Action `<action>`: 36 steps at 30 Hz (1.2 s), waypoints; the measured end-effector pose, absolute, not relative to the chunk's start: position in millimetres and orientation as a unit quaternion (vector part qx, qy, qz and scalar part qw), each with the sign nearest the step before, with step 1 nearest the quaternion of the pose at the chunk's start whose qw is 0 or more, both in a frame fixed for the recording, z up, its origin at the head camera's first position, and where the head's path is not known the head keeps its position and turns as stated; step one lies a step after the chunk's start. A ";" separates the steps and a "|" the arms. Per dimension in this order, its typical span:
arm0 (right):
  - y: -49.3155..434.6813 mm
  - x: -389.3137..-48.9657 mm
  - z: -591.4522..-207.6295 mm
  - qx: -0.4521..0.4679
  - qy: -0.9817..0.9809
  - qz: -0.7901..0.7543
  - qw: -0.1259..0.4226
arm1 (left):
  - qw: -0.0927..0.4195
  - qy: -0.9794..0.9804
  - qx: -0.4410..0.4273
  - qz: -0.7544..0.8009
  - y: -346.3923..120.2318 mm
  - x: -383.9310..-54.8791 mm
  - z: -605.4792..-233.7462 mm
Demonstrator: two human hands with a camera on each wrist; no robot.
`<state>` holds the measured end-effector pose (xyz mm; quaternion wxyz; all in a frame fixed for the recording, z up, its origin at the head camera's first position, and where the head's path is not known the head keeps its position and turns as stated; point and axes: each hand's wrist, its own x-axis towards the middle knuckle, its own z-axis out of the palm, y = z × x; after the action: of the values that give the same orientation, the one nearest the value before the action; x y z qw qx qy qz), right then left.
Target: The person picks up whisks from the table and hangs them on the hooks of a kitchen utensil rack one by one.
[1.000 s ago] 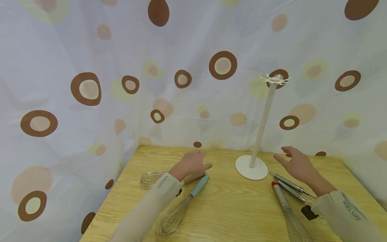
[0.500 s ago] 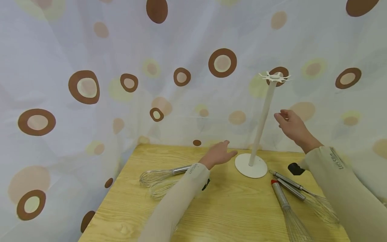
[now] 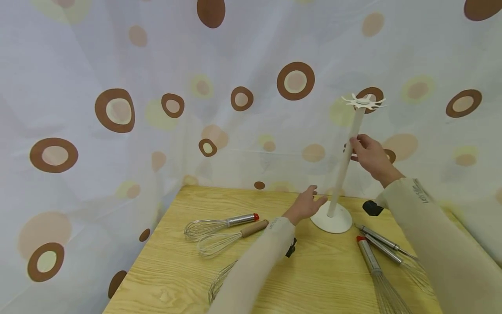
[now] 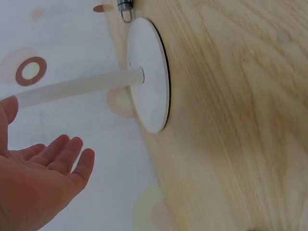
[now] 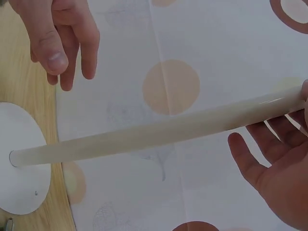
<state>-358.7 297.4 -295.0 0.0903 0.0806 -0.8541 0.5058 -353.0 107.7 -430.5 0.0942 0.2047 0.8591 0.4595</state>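
Observation:
A white stand point(image 3: 346, 170) rises from a round base near the table's back edge, with a ring of hooks point(image 3: 364, 103) on top. My right hand point(image 3: 371, 158) holds the upper part of its pole, thumb in front and fingertips showing past the far side. In the right wrist view, the thumb meets the pole point(image 5: 144, 134) at the frame's edge. Lower down, my left hand point(image 3: 305, 205) hovers beside the pole above the base point(image 4: 149, 77), fingers spread and relaxed, holding nothing. Its forearm covers part of a wire whisk point(image 3: 221, 279).
On the left lie a red-tipped whisk point(image 3: 241, 220) and a wooden-handled whisk point(image 3: 255, 227). Right of the base are a large red-tipped whisk point(image 3: 368, 255) and two steel-handled whisks, one of them point(image 3: 379, 237) nearest the base. A patterned curtain point(image 3: 235, 174) hangs behind the wooden table point(image 3: 313, 270).
My right hand has risen from above the right-hand whisks and taken hold of the pole. My left hand has moved right, from over the left-hand whisks to beside the stand's base.

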 end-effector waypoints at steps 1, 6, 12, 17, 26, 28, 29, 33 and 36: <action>296.8 -358.8 -296.2 0.087 -0.857 0.499 0.093 | 0.091 0.856 0.207 0.464 111.2 -352.6 -431.8; 296.1 -357.3 -298.9 0.102 -0.872 0.467 0.104 | 0.075 0.840 0.219 0.491 127.2 -353.7 -428.9; 297.4 -354.1 -296.8 0.117 -0.877 0.454 0.103 | 0.074 0.814 0.232 0.528 137.8 -360.7 -417.1; 295.6 -353.8 -294.6 0.118 -0.877 0.455 0.099 | 0.107 0.786 0.237 0.560 141.2 -363.0 -413.9; 291.3 -352.6 -293.0 0.118 -0.874 0.463 0.090 | 0.126 0.787 0.260 0.545 145.2 -364.7 -421.3; 290.8 -353.6 -293.0 0.120 -0.870 0.470 0.084 | 0.118 0.797 0.259 0.534 145.4 -367.1 -422.0; 290.4 -354.0 -292.9 0.120 -0.870 0.472 0.081 | 0.116 0.799 0.253 0.533 145.4 -368.3 -422.4; 289.2 -355.3 -293.3 0.117 -0.869 0.475 0.073 | 0.142 0.782 0.243 0.556 143.8 -371.5 -425.9; 287.0 -355.0 -293.7 0.120 -0.871 0.471 0.069 | 0.157 0.766 0.240 0.575 140.9 -371.5 -429.2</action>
<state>-355.0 287.0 -293.7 0.0693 0.1195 -0.8711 0.4712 -371.5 140.9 -429.2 0.1575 0.2404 0.7657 0.5754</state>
